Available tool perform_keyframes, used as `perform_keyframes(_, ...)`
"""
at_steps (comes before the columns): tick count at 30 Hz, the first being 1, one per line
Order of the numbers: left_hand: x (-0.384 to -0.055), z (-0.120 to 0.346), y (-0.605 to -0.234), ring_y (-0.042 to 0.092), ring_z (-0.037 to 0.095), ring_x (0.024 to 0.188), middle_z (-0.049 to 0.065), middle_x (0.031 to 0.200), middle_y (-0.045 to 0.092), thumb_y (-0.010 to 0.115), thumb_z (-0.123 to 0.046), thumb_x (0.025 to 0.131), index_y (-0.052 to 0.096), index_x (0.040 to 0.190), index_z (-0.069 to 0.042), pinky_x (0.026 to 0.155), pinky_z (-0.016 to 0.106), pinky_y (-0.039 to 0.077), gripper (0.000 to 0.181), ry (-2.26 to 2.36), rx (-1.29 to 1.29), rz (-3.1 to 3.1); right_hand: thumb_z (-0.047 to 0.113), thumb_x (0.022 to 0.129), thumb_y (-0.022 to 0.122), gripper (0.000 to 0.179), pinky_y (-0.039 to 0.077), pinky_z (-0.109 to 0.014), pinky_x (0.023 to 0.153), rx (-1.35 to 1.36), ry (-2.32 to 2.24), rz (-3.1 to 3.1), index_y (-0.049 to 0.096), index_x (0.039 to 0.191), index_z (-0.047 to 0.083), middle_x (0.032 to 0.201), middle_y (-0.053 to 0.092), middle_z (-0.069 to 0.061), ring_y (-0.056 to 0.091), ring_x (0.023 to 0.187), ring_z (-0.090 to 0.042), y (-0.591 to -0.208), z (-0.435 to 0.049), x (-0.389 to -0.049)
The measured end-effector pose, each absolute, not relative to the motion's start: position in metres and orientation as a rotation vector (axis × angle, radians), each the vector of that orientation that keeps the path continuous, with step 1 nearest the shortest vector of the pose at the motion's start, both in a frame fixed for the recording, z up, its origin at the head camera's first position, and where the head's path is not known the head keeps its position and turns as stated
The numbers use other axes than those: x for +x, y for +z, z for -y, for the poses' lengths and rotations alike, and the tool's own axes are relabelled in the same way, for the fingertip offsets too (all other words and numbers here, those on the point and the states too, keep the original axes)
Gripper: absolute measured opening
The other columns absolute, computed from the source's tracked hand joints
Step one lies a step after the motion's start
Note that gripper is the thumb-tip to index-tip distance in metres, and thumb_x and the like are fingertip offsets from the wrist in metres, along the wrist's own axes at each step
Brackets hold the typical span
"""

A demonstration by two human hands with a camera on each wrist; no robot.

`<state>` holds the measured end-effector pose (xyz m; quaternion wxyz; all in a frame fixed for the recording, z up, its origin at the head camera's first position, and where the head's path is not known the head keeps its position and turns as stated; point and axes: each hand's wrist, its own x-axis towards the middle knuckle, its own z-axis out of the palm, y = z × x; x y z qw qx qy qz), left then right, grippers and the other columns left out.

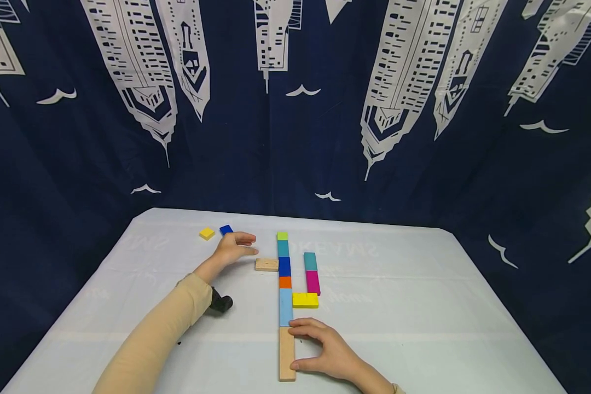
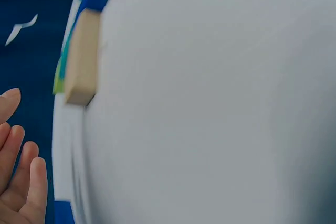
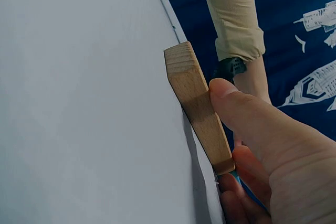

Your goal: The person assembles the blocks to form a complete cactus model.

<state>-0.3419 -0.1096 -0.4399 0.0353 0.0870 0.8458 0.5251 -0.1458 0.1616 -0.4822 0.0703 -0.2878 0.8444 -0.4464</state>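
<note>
A long plain wooden block (image 1: 287, 355) lies at the near end of a straight line of coloured blocks. My right hand (image 1: 325, 348) holds it from the right, thumb (image 3: 223, 88) on its side near the front and fingers by its far end. My left hand (image 1: 235, 247) hovers at the far left with fingers loosely spread and nothing between them. Just right of and below it, a short wooden block (image 1: 267, 265) butts sideways against the line. Behind this hand a blue block (image 1: 225, 230) is partly covered.
Farther up the line come a light blue block (image 1: 285, 307), an orange block (image 1: 285, 282), a dark blue block (image 1: 284, 266), a teal block (image 1: 283, 248) and a green block (image 1: 282, 236). A yellow block (image 1: 305, 300) branches right, with a magenta block (image 1: 313, 283) beyond. A yellow square (image 1: 207, 233) lies far left.
</note>
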Motion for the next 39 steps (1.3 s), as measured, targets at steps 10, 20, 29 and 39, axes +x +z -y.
perform_keyframes(10,-0.365,0.137,-0.429,0.051,0.031,0.116,0.017,0.131,0.053,0.073,-0.011,0.080,0.051,0.130,0.001,0.098,0.038,0.042,0.055,1.747,-0.028,-2.659,0.043,0.075,0.076,0.056,0.039,-0.032,0.102,-0.881,-1.344,-2.556,0.062,0.123,0.019,0.130,0.054,0.006,0.051,0.116,-0.012,-0.484,-0.164,-0.147)
perform_keyframes(20,-0.369,0.150,-0.444,0.039,0.035,0.127,0.019,0.142,0.039,0.070,-0.011,0.083,0.040,0.139,0.001,0.105,0.044,0.034,0.065,1.647,-0.215,-2.677,0.043,0.076,0.076,0.055,0.039,-0.031,0.102,-0.882,-1.351,-2.544,0.062,0.123,0.018,0.130,0.054,0.006,0.051,0.117,-0.012,-0.485,-0.163,-0.146)
perform_keyframes(29,-0.373,0.157,-0.452,0.027,0.038,0.134,0.022,0.146,0.032,0.071,-0.017,0.081,0.033,0.144,-0.002,0.109,0.047,0.025,0.074,1.446,-0.215,-2.733,0.044,0.076,0.075,0.055,0.038,-0.032,0.102,-0.890,-1.341,-2.554,0.062,0.123,0.019,0.130,0.053,0.007,0.050,0.118,-0.012,-0.485,-0.163,-0.147)
perform_keyframes(39,-0.370,0.154,-0.453,0.051,0.032,0.104,0.023,0.118,0.055,0.070,-0.012,0.081,0.040,0.139,0.002,0.097,0.043,0.039,0.067,1.421,-0.161,-2.806,0.043,0.075,0.076,0.055,0.038,-0.032,0.102,-0.895,-1.341,-2.565,0.062,0.122,0.018,0.130,0.054,0.007,0.049,0.120,-0.014,-0.483,-0.162,-0.145)
